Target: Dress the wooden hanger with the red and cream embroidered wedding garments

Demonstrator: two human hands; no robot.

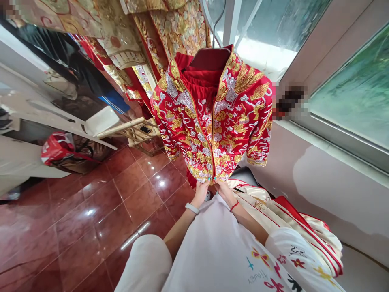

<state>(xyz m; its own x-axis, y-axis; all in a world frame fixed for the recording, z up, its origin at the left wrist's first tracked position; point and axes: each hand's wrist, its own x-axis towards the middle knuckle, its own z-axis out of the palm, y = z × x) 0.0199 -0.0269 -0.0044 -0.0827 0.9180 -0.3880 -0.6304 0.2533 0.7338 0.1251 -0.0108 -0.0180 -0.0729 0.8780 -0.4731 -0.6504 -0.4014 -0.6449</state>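
A red jacket [212, 117] thick with gold and silver embroidery hangs on a dark red hanger [210, 56] in front of me. My left hand [201, 190] pinches the bottom hem of the jacket's left front panel. My right hand [222, 188] pinches the hem of the right front panel, right beside it at the centre opening. Both hands are closed on the fabric. A white band sits on my left wrist and a red cord on my right.
More embroidered garments [170, 28] hang behind the jacket. A cream and red garment [298, 227] lies at my right. A window and white wall [328, 178] stand to the right. A red bag [57, 148] and white chair sit on the red tiled floor [91, 219] at left.
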